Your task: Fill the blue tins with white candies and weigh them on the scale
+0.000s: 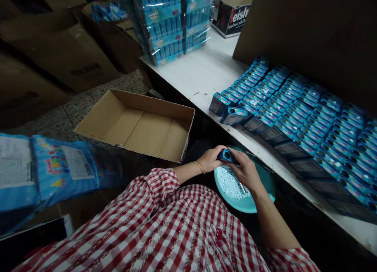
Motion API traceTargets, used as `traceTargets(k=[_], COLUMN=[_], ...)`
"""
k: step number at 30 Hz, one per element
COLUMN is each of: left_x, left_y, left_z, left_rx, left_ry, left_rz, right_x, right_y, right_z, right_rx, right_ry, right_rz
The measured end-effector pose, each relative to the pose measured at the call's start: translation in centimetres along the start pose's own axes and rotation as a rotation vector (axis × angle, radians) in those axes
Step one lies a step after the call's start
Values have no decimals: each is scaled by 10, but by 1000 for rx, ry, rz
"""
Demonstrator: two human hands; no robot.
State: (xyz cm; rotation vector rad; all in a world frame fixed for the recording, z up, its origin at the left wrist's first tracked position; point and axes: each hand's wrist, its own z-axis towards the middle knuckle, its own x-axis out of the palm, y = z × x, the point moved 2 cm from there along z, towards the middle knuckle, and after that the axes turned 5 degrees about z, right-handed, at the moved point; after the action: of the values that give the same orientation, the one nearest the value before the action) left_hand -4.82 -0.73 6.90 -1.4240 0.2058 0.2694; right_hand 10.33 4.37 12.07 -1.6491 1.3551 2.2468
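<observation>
Between my two hands is a small dark blue box (226,155) with a round dark hole in its top face. My left hand (209,159) grips it from the left, fingers curled round its side. My right hand (246,170) closes on its right side, thumb and fingers against it. Just below the hands sits a turquoise basin (246,208) holding many small white pellets (231,182). A shiny metal utensil (242,188) lies among the pellets, partly covered by my right hand. What is inside the box cannot be seen.
Rows of similar blue boxes (282,107) stand on the white table (203,77), some with white pieces on top. An open cardboard tray (138,130) lies left of my hands. Wrapped blue stacks (165,28) stand at the far end; blue packs (66,166) lie at left.
</observation>
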Motion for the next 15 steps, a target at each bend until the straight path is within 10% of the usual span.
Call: traceTargets(k=[8, 15], left_x=[-133, -204], left_y=[28, 86], left_z=[-72, -181], left_rx=[-122, -641], left_ry=[-713, -1243], left_rz=[446, 568], right_x=[-17, -4], right_y=[57, 73], right_z=[101, 227], right_rx=[-108, -100], right_ry=[-44, -148], right_rz=[-150, -407])
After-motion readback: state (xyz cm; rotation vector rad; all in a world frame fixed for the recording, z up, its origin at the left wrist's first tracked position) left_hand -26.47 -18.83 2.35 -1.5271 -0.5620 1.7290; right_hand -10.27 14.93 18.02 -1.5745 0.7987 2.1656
